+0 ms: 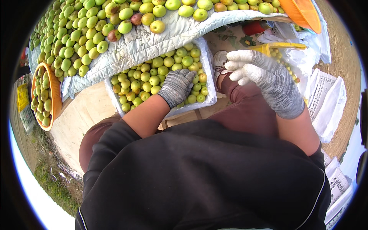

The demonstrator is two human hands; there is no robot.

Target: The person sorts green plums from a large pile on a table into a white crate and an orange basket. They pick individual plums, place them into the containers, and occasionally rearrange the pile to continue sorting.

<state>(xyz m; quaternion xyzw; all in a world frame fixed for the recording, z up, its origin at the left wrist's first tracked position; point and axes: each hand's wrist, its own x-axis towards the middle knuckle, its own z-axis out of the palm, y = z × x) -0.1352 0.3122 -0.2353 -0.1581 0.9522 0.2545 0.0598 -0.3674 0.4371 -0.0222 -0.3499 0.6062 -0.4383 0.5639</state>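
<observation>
Both of my hands wear grey knit gloves; the right one shows white-coated fingers and palm. My left hand (pixel 177 87) lies palm down on green jujube-like fruits (pixel 145 76) in a crate lined with clear plastic (pixel 212 83). Its fingers curl at the fruit, and whether one is held under them is hidden. My right hand (pixel 266 76) is raised to the right of the crate, above my knee, fingers apart and nothing in it. Beyond the crate, many more green and reddish-brown fruits (pixel 92 21) lie on a quilted cloth (pixel 138 47).
An orange basket of fruits (pixel 59 95) stands at the left, another orange basket (pixel 302 14) at the top right. A yellow basket (pixel 287 45), white plastic-lined crates (pixel 325 97) and a red container (pixel 254 28) are at the right. The quilted cloth's edge overhangs the crate.
</observation>
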